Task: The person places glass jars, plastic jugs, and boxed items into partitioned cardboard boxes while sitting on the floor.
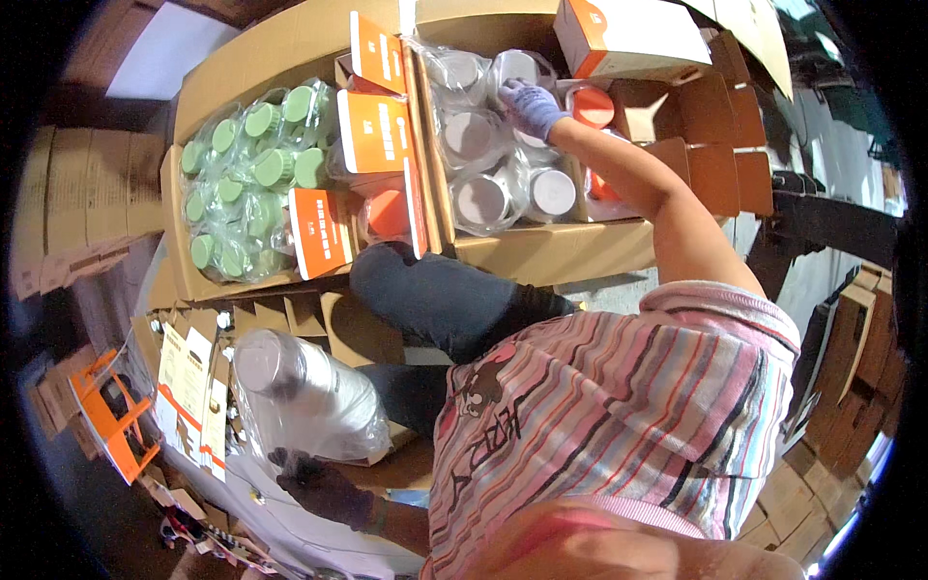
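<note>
My left hand [329, 490], in a dark glove, grips the side of a white bottle [314, 396] wrapped in clear plastic, low on the left. Part of its fingers is hidden by the shade and the plastic. My right hand [534, 104], in a pale purple glove, reaches into an open carton [551, 246]. Its fingers are closed on the top of a plastic-wrapped bottle with a white lid [515, 66]. Several more white-lidded bottles [481, 200] stand round it in that carton, and red-orange lids [592, 108] show beside them.
Left of that carton is another carton [237, 288] full of wrapped bottles with green lids [273, 168]. Orange and white boxes [375, 133] stand between the two groups. A white and orange box [633, 43] rests at the far right. Cardboard dividers [710, 106] and stacked cartons [92, 193] are around.
</note>
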A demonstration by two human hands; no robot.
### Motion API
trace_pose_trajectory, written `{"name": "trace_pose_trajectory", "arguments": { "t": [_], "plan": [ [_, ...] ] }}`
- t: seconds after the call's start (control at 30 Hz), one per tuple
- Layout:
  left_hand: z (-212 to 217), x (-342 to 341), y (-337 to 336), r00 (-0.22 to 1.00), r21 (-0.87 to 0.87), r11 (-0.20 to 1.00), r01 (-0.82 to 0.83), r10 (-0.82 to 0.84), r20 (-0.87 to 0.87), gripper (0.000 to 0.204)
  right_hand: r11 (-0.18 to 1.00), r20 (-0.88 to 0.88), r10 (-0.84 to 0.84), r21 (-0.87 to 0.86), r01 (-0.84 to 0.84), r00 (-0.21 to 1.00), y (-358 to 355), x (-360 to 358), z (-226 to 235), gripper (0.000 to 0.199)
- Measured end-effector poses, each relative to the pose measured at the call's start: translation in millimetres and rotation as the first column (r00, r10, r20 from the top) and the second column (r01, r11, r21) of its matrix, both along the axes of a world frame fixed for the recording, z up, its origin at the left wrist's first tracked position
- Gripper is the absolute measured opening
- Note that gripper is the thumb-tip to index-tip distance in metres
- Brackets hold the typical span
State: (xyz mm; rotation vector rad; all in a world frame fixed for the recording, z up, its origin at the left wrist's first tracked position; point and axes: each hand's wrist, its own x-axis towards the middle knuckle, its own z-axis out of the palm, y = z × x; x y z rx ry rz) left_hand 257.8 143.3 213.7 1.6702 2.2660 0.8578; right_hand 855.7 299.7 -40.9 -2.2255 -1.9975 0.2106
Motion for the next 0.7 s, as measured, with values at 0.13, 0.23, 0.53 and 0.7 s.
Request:
{"name": "trace_pose_trajectory", "arguments": {
  "t": [0.13, 0.23, 0.53, 0.7],
  "plan": [
    [-4.8, -6.4, 9.1, 0.888, 0.097, 0.988, -0.117, 0.061, 0.456, 0.033, 0.995, -0.021, -0.065, 0.071, 0.066, 0.998, -13.2, 3.4, -22.8, 0.019],
    [-3.8, -1.8, 11.4, 0.822, 0.124, 0.987, -0.100, 0.012, 0.569, 0.033, 0.999, -0.004, 0.004, 0.037, -0.004, 1.000, -13.5, 9.1, -36.3, 0.021],
    [-23.4, -34.1, 13.1, 0.627, 0.082, 0.971, -0.225, 0.080, 0.775, 0.036, 0.971, -0.421, 0.135, 0.237, -0.035, 0.897, -49.2, 44.2, 1.1, 0.027],
    [-14.5, -17.0, 18.6, 0.518, 0.103, 0.975, -0.198, 0.015, 0.855, 0.036, 0.846, -0.296, -0.440, 0.179, 0.502, 0.848, -48.0, 103.2, 34.6, 0.026]
  ]
}}
